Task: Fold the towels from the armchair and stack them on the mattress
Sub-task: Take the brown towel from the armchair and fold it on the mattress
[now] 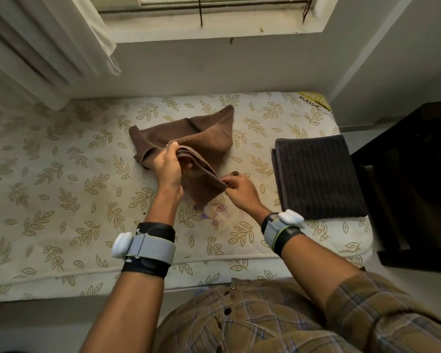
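A brown towel [201, 136] lies partly folded in the middle of the leaf-patterned mattress [61, 187], its near edge lifted off the surface. My left hand [167, 165] grips that lifted edge at its left end. My right hand [239, 188] pinches the same edge at its right corner, so the edge stretches between both hands. A dark grey ribbed towel [316, 174], folded flat into a rectangle, lies on the mattress to the right.
A dark wooden piece of furniture [418, 174] stands close against the mattress's right side. A white curtain [36, 47] hangs at the back left under a window [214, 16]. The wall runs along the mattress's far edge.
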Motion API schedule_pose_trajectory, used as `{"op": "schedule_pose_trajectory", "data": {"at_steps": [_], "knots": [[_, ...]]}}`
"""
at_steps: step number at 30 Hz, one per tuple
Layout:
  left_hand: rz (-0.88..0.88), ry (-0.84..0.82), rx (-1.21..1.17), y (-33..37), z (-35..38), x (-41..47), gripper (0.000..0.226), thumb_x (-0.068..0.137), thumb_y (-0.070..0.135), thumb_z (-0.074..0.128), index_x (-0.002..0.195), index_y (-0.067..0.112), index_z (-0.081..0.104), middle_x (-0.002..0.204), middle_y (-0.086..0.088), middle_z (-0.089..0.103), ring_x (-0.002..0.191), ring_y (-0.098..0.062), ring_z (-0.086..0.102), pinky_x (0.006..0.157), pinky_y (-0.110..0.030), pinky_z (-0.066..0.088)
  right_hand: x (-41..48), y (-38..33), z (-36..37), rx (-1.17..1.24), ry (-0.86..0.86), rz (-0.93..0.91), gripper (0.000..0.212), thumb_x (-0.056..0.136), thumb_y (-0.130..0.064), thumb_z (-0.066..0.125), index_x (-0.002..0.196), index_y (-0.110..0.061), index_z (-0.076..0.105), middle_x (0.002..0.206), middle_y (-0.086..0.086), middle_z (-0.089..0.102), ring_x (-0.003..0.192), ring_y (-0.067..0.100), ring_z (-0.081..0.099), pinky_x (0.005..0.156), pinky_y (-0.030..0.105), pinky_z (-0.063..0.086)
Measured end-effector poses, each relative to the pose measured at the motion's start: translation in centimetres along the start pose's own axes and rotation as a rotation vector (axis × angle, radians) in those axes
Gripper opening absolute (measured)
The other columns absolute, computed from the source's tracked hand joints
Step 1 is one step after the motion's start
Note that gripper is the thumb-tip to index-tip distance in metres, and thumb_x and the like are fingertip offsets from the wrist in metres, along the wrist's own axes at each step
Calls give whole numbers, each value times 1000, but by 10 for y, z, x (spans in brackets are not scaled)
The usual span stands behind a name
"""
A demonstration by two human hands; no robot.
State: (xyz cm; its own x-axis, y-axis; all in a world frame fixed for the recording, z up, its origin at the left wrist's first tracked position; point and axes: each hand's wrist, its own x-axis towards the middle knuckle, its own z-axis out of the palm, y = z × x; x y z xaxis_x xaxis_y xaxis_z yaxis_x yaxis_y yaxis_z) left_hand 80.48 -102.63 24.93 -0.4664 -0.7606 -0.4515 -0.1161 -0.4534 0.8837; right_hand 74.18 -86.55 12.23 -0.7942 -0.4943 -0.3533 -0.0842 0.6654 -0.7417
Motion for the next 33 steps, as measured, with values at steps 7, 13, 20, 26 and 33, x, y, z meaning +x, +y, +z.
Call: {"op": "schedule_pose_trajectory", "data": {"at_steps": [7,13,20,26,33], "knots": [[-7,-64,-80,24,1,-7,15,96,24,56,86,16,63,73,0,66,71,-12,64,65,-30,52,-3,37,5,201,113,257,29,89,-37,67,114,-23,73,111,0,69,104,20,64,87,34,52],[14,-108,-95,36,2,-14,14,96,25,54,88,17,63,77,1,65,80,-13,64,67,-28,54,0,17,24,201,341,314,19,77,-29,73,94,-26,67,96,-3,69,90,21,64,78,32,52],[37,-47,-114,38,-15,-6,15,96,23,55,85,17,61,74,2,64,76,-11,64,66,-27,56,3,6,13,892,411,627,33,90,-4,48,115,-26,50,105,5,55,82,31,68,57,38,62],[7,75,-295,57,-45,8,12,93,22,59,86,12,62,73,-4,66,68,-15,67,65,-27,56,8,-50,-42,1344,488,308,29,95,2,40,90,-3,68,96,19,66,90,32,67,69,38,62],[207,117,-445,118,-72,-1,17,84,35,63,93,21,67,83,5,68,81,-9,65,65,-23,49,-14,-130,-139,1027,159,-344,33,77,7,57,106,1,70,98,17,71,94,26,69,81,32,59]]}}
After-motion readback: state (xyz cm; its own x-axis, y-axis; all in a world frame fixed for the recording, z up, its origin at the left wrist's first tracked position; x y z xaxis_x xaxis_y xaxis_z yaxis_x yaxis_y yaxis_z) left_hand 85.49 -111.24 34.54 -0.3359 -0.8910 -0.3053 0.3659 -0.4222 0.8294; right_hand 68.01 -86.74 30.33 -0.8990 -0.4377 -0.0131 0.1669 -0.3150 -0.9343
